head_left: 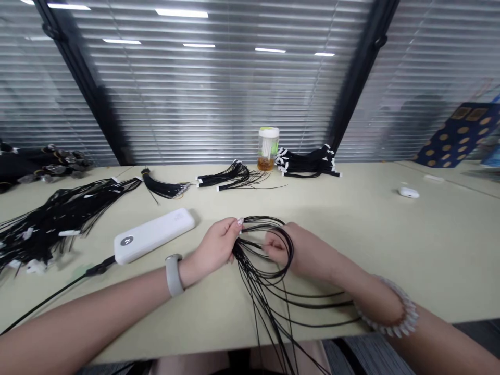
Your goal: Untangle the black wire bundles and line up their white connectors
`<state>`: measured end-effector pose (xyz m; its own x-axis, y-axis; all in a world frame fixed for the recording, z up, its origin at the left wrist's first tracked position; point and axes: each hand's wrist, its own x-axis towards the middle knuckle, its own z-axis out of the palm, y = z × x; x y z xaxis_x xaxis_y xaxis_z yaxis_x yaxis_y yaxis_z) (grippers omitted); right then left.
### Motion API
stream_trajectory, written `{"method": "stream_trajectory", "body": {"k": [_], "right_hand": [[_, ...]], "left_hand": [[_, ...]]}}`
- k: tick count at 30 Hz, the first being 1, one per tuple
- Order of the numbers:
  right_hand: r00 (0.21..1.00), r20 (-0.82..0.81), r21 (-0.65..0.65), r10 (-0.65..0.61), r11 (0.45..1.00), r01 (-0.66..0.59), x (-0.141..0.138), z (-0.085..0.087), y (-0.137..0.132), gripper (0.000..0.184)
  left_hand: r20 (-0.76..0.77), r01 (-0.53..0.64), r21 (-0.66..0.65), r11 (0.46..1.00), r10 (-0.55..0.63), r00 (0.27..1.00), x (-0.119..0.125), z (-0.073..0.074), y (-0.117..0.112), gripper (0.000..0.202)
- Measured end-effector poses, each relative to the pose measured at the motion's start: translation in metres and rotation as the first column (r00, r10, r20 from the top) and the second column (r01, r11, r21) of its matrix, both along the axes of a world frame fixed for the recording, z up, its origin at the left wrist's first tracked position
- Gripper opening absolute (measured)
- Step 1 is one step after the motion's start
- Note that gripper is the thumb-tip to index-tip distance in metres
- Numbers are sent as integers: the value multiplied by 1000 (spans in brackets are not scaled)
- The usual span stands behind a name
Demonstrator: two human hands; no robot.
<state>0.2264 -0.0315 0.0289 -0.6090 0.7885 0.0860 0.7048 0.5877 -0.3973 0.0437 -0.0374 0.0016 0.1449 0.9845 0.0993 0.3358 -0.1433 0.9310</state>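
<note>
My left hand [222, 240] is closed on one end of a bundle of thin black cables [253, 268], with something small and white showing at the thumb tip. Loops of the cables curve out to the right, and loose ends hang over the table's front edge. My right hand [283, 249] is curled into a fist inside the loops, with strands passing over and around it. What its fingers pinch, if anything, is hidden. A grey band sits on my left wrist and a beaded bracelet on my right forearm.
A white power bank [154, 235] with a black cord lies at the left, near a pile of black cables [66, 213]. Further back are smaller cable bundles [308, 161], a lidded jar [267, 148] and a white earbud case [408, 192]. A dotted blue bag [457, 136] stands far right.
</note>
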Motion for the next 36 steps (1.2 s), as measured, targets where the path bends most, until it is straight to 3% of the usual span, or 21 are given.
{"method": "stream_trajectory", "body": {"k": [2, 4, 7, 9, 12, 14, 15, 17, 19, 22, 24, 29, 36], "right_hand": [[977, 117, 166, -176, 974, 156, 9, 10, 1, 18], [941, 106, 275, -322, 919, 283, 18, 17, 6, 19], [902, -168, 329, -398, 840, 432, 30, 22, 16, 21], [851, -415, 338, -321, 814, 472, 36, 23, 21, 24], [682, -709, 213, -181, 866, 451, 38, 25, 24, 23], [552, -813, 69, -183, 912, 404, 35, 25, 21, 26], [526, -827, 8, -201, 930, 367, 32, 25, 20, 29], [580, -776, -96, -246, 956, 277, 24, 22, 16, 41], [714, -653, -140, -252, 967, 213, 16, 16, 12, 39], [888, -438, 28, -140, 985, 170, 6, 5, 7, 12], [949, -305, 165, -84, 976, 139, 1, -1, 4, 16], [983, -165, 204, -83, 972, 116, -4, -5, 0, 17], [978, -163, 201, -129, 966, 161, -6, -4, 4, 22]], "left_hand": [[1, 2, -9, 1000, -2, 1000, 0, 0, 1, 35], [-7, 1, -15, 1000, -1, 1000, -1, -1, 1, 35], [-28, -12, -11, 1000, 11, 1000, -2, -1, 1, 35], [-34, -18, -12, 1000, 18, 999, -2, -2, 1, 35], [-27, -11, -13, 1000, 11, 1000, -2, -2, 1, 36], [-13, 5, -9, 1000, -5, 1000, -2, -3, 2, 36], [-3, 13, -6, 1000, -13, 1000, -2, -4, 2, 37], [15, 22, -6, 1000, -22, 1000, -3, -5, 3, 38], [25, 27, -10, 1000, -26, 999, -3, -6, 3, 39], [25, 38, -4, 999, -38, 999, -3, -5, 2, 41], [29, 47, 5, 999, -47, 998, -2, -3, 1, 42], [8, 27, 1, 1000, -27, 1000, -2, 0, 0, 42], [-7, 69, 13, 998, -69, 998, -2, -3, 1, 42]]}}
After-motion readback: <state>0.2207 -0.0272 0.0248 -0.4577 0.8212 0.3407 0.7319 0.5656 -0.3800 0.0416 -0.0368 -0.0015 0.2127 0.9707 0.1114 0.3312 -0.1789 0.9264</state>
